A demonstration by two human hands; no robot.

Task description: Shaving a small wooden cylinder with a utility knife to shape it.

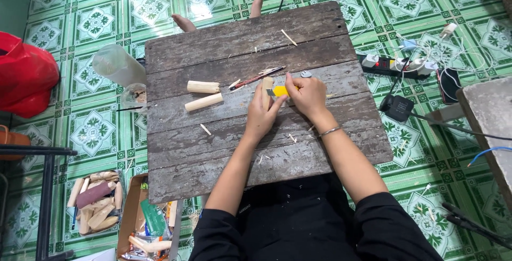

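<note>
While the left hand (262,112) grips a short pale wooden peg (266,91) upright-ish near the middle of the surface (213,154), the right hand (306,94) is closed round a yellow-handled cutter (279,91), pressed vs. the peg. Both hands touch each other, slightly toward the right edge. Just beside them, toward the far edge, lies a thin red pencil (257,77). Two more wooden pegs (203,94) lie side by side w/ a small gap, left of centre. Shavings and slivers are scattered over the planks. A metal bangle (330,131) sits on the right wrist. Off the left edge, on the tiled floor: a clear plastic jar (118,64) and a box of wood pieces (96,201).
</note>
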